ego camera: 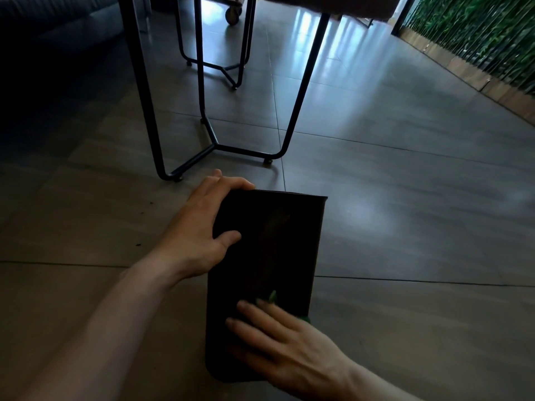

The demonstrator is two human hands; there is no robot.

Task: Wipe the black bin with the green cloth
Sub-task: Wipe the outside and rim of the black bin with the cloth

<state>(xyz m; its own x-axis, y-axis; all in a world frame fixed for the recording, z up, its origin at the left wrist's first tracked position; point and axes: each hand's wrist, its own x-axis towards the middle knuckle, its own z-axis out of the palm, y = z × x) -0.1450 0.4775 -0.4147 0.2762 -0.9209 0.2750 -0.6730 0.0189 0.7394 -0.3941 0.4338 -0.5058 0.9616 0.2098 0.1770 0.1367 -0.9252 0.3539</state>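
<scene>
The black bin lies on its side on the tiled floor, its open mouth pointing away from me. My left hand grips the bin's left edge near the mouth, fingers over the rim corner and thumb on the upper face. My right hand lies flat with straight fingers on the bin's upper face near its base, pressing the green cloth against it. Only small green bits of the cloth show beyond my fingers; the rest is hidden under the hand.
A black metal table frame stands just beyond the bin, with a second frame and a castor wheel farther back. A dark sofa is at far left. A green plant wall runs along the right.
</scene>
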